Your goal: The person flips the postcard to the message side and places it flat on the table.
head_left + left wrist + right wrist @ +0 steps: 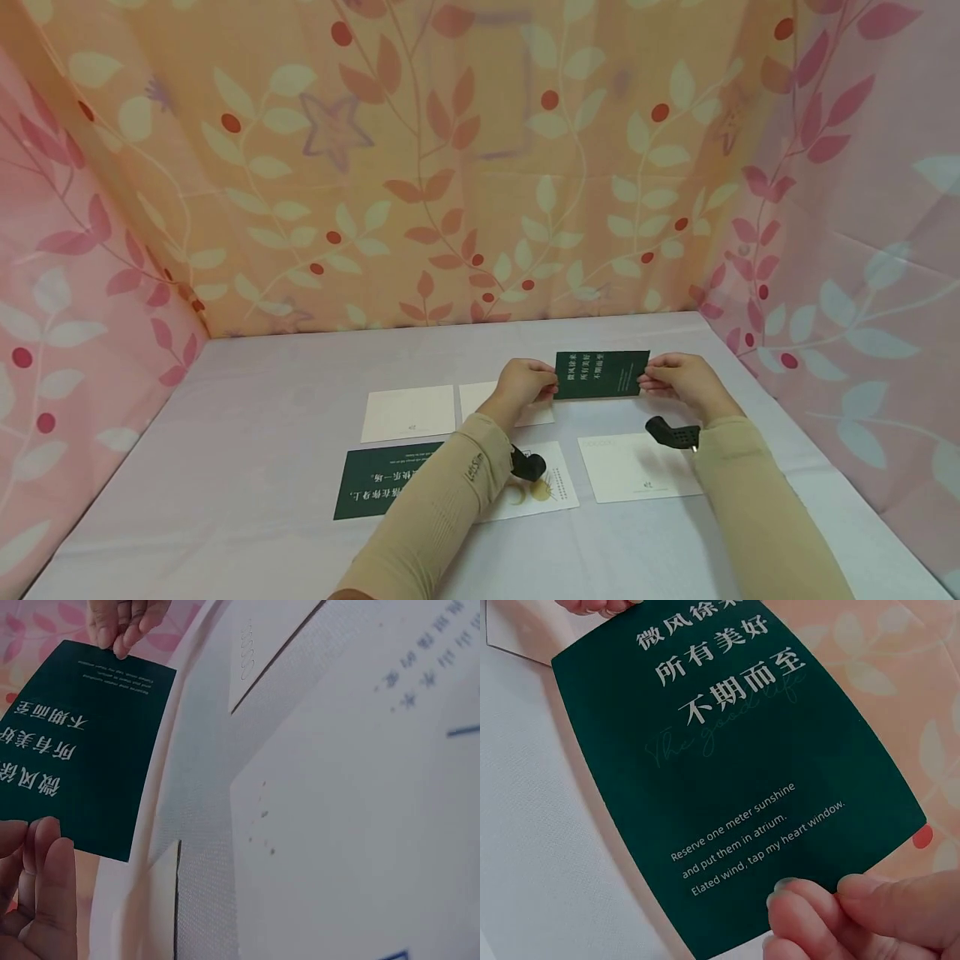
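A dark green postcard [602,374] with white lettering is held up between both hands at the back right of the table. My left hand [521,387] pinches its left short edge, and my right hand [686,383] pinches the right one. In the right wrist view the green postcard [727,765] shows Chinese characters and small English lines, with thumb and fingertips at its lower edge. The left wrist view has the same postcard [82,750] tilted, gripped at both ends. Under the left hand lies a white card [480,396], partly covered.
Beside it sits another white card [408,414]. Nearer are a second green card [378,483], a white card with a sun-and-moon print [555,479], both partly behind the left arm, and a white card [630,471] by the right forearm. Patterned curtains [450,167] enclose the white table [225,467].
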Tool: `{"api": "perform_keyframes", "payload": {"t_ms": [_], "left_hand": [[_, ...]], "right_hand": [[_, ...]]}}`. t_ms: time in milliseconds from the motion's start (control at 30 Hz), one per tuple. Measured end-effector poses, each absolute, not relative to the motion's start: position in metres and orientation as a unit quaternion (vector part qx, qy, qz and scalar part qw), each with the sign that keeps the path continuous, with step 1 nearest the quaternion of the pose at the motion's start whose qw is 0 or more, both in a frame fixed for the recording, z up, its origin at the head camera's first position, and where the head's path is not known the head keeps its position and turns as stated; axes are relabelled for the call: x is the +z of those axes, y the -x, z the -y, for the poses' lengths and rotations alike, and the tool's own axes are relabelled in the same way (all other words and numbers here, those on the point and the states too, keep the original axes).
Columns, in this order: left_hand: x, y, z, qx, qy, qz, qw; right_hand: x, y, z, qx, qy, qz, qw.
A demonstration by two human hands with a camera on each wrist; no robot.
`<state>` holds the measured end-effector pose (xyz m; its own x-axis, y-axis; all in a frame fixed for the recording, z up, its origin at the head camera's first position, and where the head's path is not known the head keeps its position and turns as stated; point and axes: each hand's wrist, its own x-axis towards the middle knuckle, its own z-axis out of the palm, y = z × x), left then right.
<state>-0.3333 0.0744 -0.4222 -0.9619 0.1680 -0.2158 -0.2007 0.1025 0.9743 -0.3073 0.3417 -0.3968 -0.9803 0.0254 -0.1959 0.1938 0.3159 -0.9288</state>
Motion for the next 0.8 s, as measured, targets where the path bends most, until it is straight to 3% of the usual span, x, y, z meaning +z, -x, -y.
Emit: {"api": "perform_keyframes", "payload": {"t_ms": [333,800], "left_hand": [[-0.4206,0.3317,-0.0706,0.695,0.012,-0.702,0.156],[-0.4203,0.332,-0.0641,0.698,-0.005,-0.701,0.147]], "right_hand": [[-0.402,0.3093,-0.3445,-0.579,-0.069,-0.807,0.089],[-0.4046,0.3089,-0.3488,-0.612,-0.001,-0.785,0.098]]}}
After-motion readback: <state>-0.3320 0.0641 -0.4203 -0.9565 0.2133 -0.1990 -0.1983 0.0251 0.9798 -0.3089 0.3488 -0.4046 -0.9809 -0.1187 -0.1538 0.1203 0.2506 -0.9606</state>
